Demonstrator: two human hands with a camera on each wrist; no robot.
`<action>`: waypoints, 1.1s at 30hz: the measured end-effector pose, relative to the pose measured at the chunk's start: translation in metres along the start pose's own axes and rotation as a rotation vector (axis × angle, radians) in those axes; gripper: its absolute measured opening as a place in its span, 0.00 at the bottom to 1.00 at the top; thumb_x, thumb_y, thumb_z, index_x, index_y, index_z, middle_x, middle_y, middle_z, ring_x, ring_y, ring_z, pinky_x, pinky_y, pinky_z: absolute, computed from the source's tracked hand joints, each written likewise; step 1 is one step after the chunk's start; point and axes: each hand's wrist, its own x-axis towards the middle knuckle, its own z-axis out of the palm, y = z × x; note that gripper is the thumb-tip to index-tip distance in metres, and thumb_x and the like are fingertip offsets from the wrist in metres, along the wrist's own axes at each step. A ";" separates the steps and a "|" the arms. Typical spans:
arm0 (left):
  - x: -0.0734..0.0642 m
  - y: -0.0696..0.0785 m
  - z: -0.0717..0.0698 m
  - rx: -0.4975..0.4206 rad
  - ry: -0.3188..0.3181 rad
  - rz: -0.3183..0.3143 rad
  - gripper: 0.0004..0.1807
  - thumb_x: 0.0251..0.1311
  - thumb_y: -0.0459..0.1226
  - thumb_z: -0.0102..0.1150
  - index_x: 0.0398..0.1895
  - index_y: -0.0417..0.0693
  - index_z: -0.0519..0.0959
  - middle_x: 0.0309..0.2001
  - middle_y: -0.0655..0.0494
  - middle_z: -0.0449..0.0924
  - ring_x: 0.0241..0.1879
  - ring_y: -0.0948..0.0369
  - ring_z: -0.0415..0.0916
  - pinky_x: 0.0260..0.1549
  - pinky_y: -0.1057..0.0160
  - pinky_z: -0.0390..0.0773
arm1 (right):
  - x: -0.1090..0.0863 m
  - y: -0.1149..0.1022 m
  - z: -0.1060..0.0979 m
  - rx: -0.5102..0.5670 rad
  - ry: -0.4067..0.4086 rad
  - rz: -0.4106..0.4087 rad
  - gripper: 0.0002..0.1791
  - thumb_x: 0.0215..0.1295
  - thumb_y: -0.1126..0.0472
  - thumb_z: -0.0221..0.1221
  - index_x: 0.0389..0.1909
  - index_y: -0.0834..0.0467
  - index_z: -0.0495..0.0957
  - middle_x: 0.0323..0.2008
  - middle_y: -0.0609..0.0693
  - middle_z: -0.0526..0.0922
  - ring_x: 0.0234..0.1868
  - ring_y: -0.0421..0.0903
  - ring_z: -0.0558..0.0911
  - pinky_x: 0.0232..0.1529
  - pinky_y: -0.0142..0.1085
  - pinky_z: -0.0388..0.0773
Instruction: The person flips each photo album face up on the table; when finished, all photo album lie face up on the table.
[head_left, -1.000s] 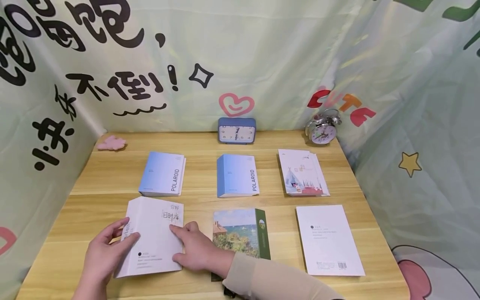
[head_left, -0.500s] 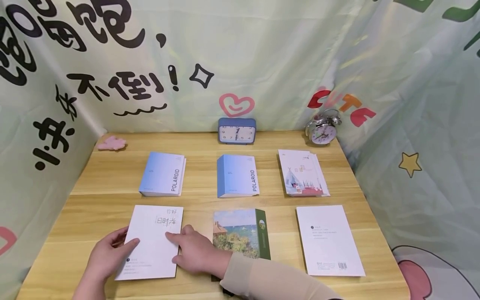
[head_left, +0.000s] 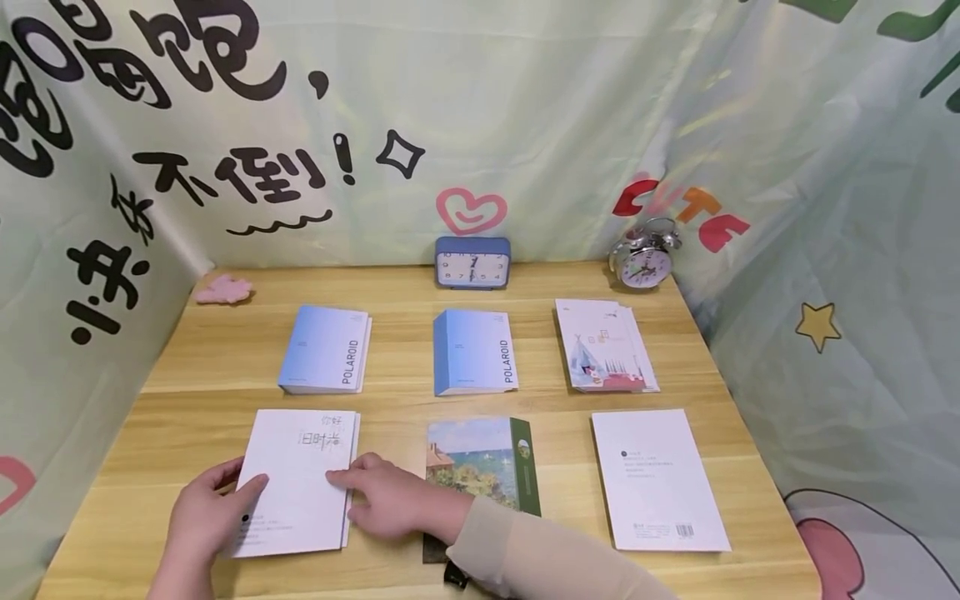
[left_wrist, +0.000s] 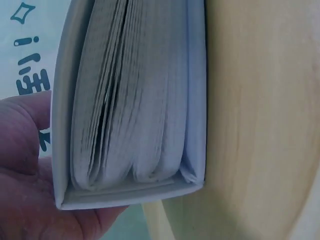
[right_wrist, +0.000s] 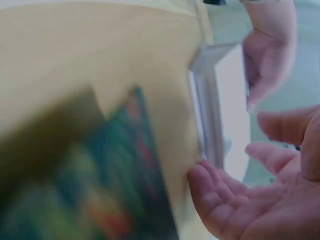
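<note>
A thick white photo album [head_left: 296, 492] with dark lettering lies at the front left of the table, cover up. My left hand [head_left: 206, 508] grips its left side, thumb on the cover and fingers by the spine. The left wrist view looks at the album's end, its page edges [left_wrist: 130, 100] packed between the covers. At the opposite side, my right hand [head_left: 390, 496] touches the album with a fingertip on the cover near the right edge. The right wrist view shows its fingers [right_wrist: 215, 195] against the album's side and the thumb apart from it.
Right of the album lies a landscape-painted book [head_left: 472, 467], partly under my right sleeve. A white book [head_left: 660, 483] is farther right. Behind are two blue POLAROID albums [head_left: 318, 346] and a tent-pictured booklet [head_left: 603, 346]. A blue clock [head_left: 472, 262], silver alarm clock [head_left: 645, 258] and pink item [head_left: 223, 289] stand at the back.
The album has gone from tilted, with its spine showing, to lying cover up, then shifted slightly left. Both hands have stayed at its sides and moved a little with it.
</note>
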 end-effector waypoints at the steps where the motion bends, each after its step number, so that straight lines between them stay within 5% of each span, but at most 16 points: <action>1: -0.001 0.001 0.000 0.007 0.010 0.006 0.44 0.72 0.49 0.65 0.76 0.24 0.62 0.71 0.23 0.65 0.68 0.31 0.66 0.66 0.35 0.68 | -0.004 0.000 -0.004 0.002 -0.001 -0.010 0.33 0.78 0.57 0.59 0.81 0.46 0.65 0.70 0.47 0.73 0.64 0.36 0.74 0.65 0.30 0.72; 6: -0.014 0.021 0.011 0.039 0.146 0.113 0.40 0.69 0.44 0.69 0.75 0.27 0.65 0.71 0.23 0.64 0.67 0.30 0.67 0.63 0.34 0.69 | -0.040 0.008 -0.036 -0.031 0.082 -0.044 0.33 0.79 0.52 0.60 0.80 0.51 0.66 0.73 0.48 0.74 0.70 0.43 0.74 0.71 0.39 0.71; 9: -0.027 0.049 0.021 0.032 0.279 0.242 0.36 0.65 0.38 0.72 0.71 0.28 0.70 0.70 0.24 0.65 0.68 0.30 0.65 0.65 0.32 0.64 | -0.067 0.020 -0.057 0.022 0.186 -0.042 0.34 0.77 0.53 0.62 0.80 0.54 0.67 0.70 0.51 0.76 0.66 0.46 0.78 0.68 0.41 0.74; 11: -0.037 0.070 0.030 0.024 0.309 0.335 0.34 0.63 0.35 0.73 0.70 0.31 0.73 0.69 0.27 0.66 0.68 0.31 0.64 0.66 0.32 0.63 | -0.083 0.030 -0.069 0.065 0.259 -0.039 0.33 0.76 0.54 0.64 0.78 0.55 0.69 0.68 0.52 0.77 0.65 0.48 0.79 0.67 0.44 0.76; 13: -0.046 0.090 0.043 0.017 0.260 0.422 0.34 0.62 0.34 0.75 0.70 0.34 0.74 0.69 0.31 0.68 0.67 0.32 0.67 0.66 0.32 0.66 | -0.096 0.041 -0.077 0.110 0.332 -0.037 0.32 0.75 0.56 0.66 0.76 0.57 0.72 0.66 0.53 0.78 0.61 0.51 0.80 0.64 0.47 0.79; 16: -0.056 0.115 0.069 0.026 0.082 0.495 0.36 0.63 0.37 0.75 0.73 0.38 0.72 0.71 0.36 0.68 0.65 0.36 0.72 0.64 0.33 0.72 | -0.115 0.056 -0.082 0.125 0.444 -0.008 0.30 0.72 0.60 0.68 0.73 0.59 0.75 0.63 0.54 0.80 0.54 0.54 0.83 0.56 0.51 0.82; 21: -0.062 0.126 0.112 0.124 -0.176 0.474 0.44 0.59 0.47 0.78 0.75 0.38 0.71 0.63 0.38 0.76 0.46 0.49 0.81 0.47 0.45 0.84 | -0.142 0.079 -0.079 0.017 0.533 0.205 0.30 0.68 0.59 0.72 0.70 0.58 0.79 0.55 0.53 0.82 0.46 0.52 0.83 0.47 0.50 0.82; 23: -0.061 0.124 0.123 0.165 -0.219 0.464 0.46 0.55 0.48 0.81 0.74 0.38 0.72 0.59 0.40 0.78 0.38 0.55 0.78 0.36 0.50 0.82 | -0.150 0.086 -0.076 -0.031 0.520 0.315 0.32 0.67 0.55 0.73 0.70 0.60 0.78 0.53 0.54 0.84 0.46 0.51 0.84 0.47 0.50 0.83; 26: -0.060 0.121 0.133 0.187 -0.245 0.484 0.46 0.53 0.49 0.82 0.73 0.40 0.74 0.58 0.40 0.79 0.40 0.51 0.80 0.39 0.47 0.83 | -0.157 0.094 -0.071 -0.045 0.484 0.431 0.33 0.67 0.51 0.73 0.66 0.65 0.78 0.44 0.54 0.86 0.39 0.50 0.84 0.41 0.50 0.83; 30: -0.059 0.121 0.141 0.194 -0.296 0.531 0.45 0.53 0.49 0.81 0.70 0.35 0.75 0.59 0.37 0.81 0.56 0.40 0.79 0.58 0.37 0.78 | -0.159 0.100 -0.062 -0.014 0.447 0.474 0.26 0.67 0.48 0.72 0.53 0.66 0.82 0.32 0.49 0.81 0.32 0.47 0.79 0.33 0.45 0.78; 33: -0.061 0.124 0.146 0.201 -0.340 0.543 0.45 0.54 0.49 0.81 0.69 0.32 0.75 0.56 0.38 0.81 0.50 0.44 0.81 0.54 0.40 0.81 | -0.160 0.103 -0.055 0.028 0.446 0.483 0.27 0.67 0.48 0.72 0.56 0.65 0.83 0.35 0.48 0.82 0.35 0.47 0.81 0.34 0.44 0.79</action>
